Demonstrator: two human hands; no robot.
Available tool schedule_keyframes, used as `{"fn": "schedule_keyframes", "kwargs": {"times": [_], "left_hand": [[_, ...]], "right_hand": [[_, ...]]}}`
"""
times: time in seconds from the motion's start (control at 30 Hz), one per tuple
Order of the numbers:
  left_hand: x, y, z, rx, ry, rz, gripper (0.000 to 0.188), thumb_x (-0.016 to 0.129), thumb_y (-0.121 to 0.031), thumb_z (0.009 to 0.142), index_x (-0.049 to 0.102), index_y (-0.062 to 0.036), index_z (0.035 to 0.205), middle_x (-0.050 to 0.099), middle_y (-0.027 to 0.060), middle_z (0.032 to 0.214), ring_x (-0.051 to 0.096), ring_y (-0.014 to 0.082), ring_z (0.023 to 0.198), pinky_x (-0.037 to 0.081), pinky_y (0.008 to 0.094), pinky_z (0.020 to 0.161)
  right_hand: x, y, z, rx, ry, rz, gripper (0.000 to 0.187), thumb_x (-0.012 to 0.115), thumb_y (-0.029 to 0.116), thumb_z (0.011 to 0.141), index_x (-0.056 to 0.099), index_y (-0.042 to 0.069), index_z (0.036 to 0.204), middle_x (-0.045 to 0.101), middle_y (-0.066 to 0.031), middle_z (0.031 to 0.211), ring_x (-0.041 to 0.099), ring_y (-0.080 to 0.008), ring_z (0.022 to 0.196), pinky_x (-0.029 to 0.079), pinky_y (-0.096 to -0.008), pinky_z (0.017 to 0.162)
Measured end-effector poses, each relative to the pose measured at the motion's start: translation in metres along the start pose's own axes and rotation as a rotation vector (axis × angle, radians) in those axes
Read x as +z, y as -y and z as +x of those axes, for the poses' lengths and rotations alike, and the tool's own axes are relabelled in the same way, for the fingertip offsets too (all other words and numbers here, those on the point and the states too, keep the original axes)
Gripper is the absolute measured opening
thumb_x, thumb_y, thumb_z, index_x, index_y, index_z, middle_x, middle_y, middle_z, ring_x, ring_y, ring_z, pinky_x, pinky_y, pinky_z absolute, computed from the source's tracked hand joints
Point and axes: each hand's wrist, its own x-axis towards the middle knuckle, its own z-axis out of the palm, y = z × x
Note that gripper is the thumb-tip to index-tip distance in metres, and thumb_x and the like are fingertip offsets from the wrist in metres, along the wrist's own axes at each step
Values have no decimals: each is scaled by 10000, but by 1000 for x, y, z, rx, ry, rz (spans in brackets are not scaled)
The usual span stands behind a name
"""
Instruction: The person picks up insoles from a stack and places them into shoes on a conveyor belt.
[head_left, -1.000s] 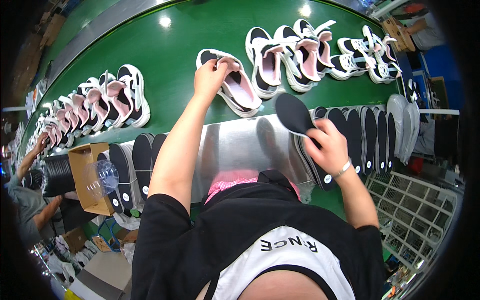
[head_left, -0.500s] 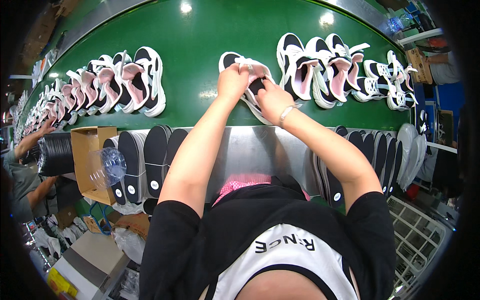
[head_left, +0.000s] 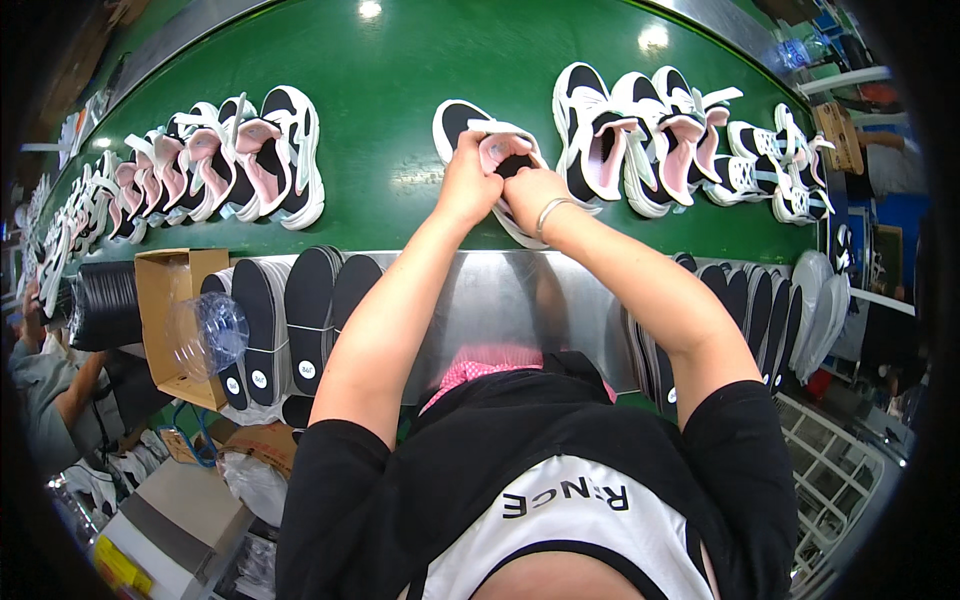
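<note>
From my distant seat I saw a black-and-white sneaker with pink lining (head_left: 508, 148) just beyond the shiny silver metal panel (head_left: 495, 305), on the smooth green table (head_left: 380, 180). Left hand (head_left: 468, 185) grasped the sneaker's upper beside its opening; right hand (head_left: 535, 195) had fingers in the opening, but whether they gripped anything I couldn't tell. Stacks of flat black insoles (head_left: 262, 320) flanked the panel left and right. Other sneakers (head_left: 265, 160) stood beyond it, both sides.

We record a black short-sleeved top (head_left: 545, 430) with a white chest panel (head_left: 575, 480) bearing dark lettering (head_left: 565, 500); a narrow black band (head_left: 568, 544) edges the neckline. Both sleeves (head_left: 335, 455) are plain black. We note a slim, silver-toned bracelet (head_left: 546, 216) around the right wrist (head_left: 562, 225) and pink-and-white checked cloth (head_left: 485, 373) at the waist.
</note>
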Motion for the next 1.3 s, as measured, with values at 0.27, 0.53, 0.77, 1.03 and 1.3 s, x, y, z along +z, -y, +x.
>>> {"fn": "schedule_keyframes", "kwargs": {"times": [0.27, 0.53, 0.77, 1.03, 1.3], "left_hand": [[-8, -4, -5, -183, 24, -85, 468, 529, -25, 622, 418, 4, 1076, 542, 174, 988, 538, 250, 932, 417, 308, 810], [-4, -2, -4, -80, 21, -45, 408, 513, -32, 638, 449, 12, 1039, 553, 159, 995, 533, 259, 954, 406, 315, 830], [-2, 1, -5, -89, -54, -17, 367, 486, -10, 626, 482, 16, 993, 544, 201, 949, 524, 343, 918, 417, 366, 808], [4, 7, -7, -55, -95, 41, 354, 486, -8, 637, 492, 18, 990, 541, 210, 965, 516, 350, 933, 410, 367, 823], [6, -22, -5, -97, -7, -177, 419, 419, 83, 619, 492, 13, 1026, 579, 118, 934, 567, 184, 872, 433, 265, 777]], "right_hand": [[-39, 22, 19, -145, 513, -377, 301, 448, 187, 762, 518, 113, 1046, 486, -95, 1127, 462, -205, 1036, 360, -295, 875], [-22, 18, 20, -50, 394, -462, 454, 355, 247, 796, 386, 127, 1233, 369, -51, 1285, 338, -157, 1184, 245, -269, 975], [-30, 10, -9, -113, 533, -228, 320, 518, 173, 686, 592, 59, 977, 621, -92, 882, 582, -243, 865, 299, -439, 877], [-6, -7, -12, -139, 571, -146, 336, 461, 103, 653, 556, 15, 963, 617, -127, 882, 585, -247, 876, 273, -458, 880], [1, -15, -32, -202, 247, -76, 335, 509, 142, 665, 556, 82, 990, 606, -83, 919, 567, -252, 887, 259, -516, 872]]}}
